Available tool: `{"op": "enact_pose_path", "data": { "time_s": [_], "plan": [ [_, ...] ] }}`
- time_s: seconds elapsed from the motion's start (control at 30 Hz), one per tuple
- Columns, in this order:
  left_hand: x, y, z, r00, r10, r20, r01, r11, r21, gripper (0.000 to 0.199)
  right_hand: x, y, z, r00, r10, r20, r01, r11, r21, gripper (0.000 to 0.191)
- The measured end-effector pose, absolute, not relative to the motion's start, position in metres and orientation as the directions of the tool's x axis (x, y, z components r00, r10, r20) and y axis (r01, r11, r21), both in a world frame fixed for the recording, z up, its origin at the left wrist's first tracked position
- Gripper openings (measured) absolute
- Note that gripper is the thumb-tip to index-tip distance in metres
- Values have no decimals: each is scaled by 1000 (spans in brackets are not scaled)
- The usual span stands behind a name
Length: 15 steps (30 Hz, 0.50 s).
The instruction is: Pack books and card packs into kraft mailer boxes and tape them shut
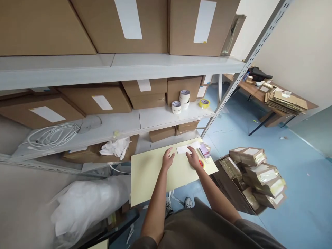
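Note:
My left hand [168,159] is held over a pale yellow table [150,173], fingers curved and apart, with nothing in it. To its right, my right hand [193,157] is likewise open and bare, near a white paper sheet [183,149]. A roll of tape [201,164] with a red core lies beside that wrist, partly hidden by it. Farther right on the table is a blurred purple-and-white item [205,150], whose kind I cannot make out.
Metal shelving [155,71] with cardboard boxes [141,20] rises ahead, holding tape rolls [176,107] and a coiled white cable [54,135]. A carton [233,193] of taped parcels [264,178] stands right on the floor. Bubble wrap [88,204] lies left. Another desk [280,91] stands far right.

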<state>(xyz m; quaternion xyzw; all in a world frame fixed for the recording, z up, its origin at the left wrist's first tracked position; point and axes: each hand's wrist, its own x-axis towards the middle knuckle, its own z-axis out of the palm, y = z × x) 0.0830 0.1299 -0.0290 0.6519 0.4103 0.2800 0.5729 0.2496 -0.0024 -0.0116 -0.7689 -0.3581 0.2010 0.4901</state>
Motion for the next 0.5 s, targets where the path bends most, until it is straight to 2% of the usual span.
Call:
{"op": "enact_pose_path", "data": {
  "time_s": [0.27, 0.5],
  "plan": [
    [110, 67, -66, 524, 822, -222, 315, 56, 947, 45, 300, -67, -65, 697, 715, -55, 430, -478, -766, 48],
    [100, 17, -100, 503, 817, -282, 420, 54, 906, 45, 312, -79, -128, 666, 664, -339, 404, -704, -584, 33]
  ]
}}
